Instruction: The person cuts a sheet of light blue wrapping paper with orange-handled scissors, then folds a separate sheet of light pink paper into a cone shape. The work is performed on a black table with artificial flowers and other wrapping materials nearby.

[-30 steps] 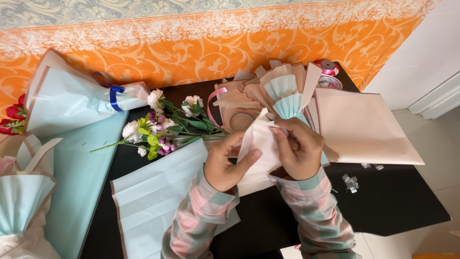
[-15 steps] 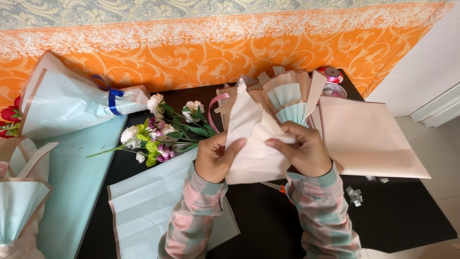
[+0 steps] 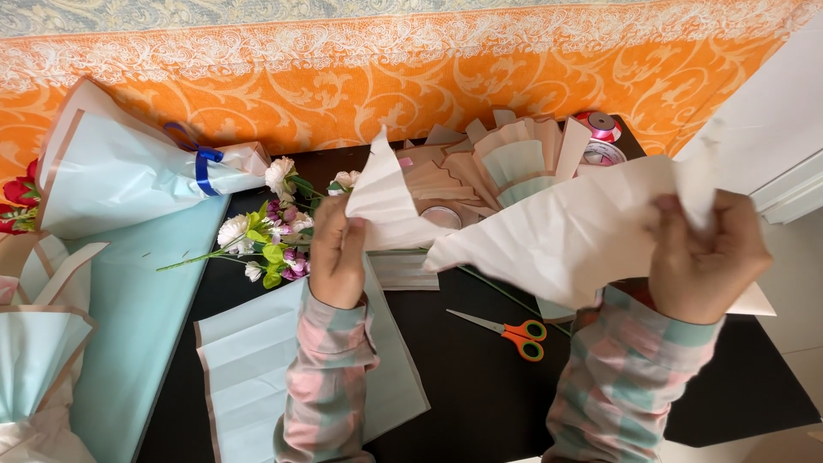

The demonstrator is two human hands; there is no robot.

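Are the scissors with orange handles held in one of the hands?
No. The scissors lie on the black table, while the left hand and the right hand both hold pale wrapping paper.

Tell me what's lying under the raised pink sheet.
Under the pink sheet, orange-handled scissors lie on the black table, with a green stem. Anything farther right is covered.

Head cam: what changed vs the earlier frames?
The hands moved apart: the left hand and right hand now each hold a separate pleated pale pink paper sheet, which earlier they held together at centre. The orange-handled scissors, hidden before, now show. The flower stems and blue-ribboned wrapped bouquet stayed put.
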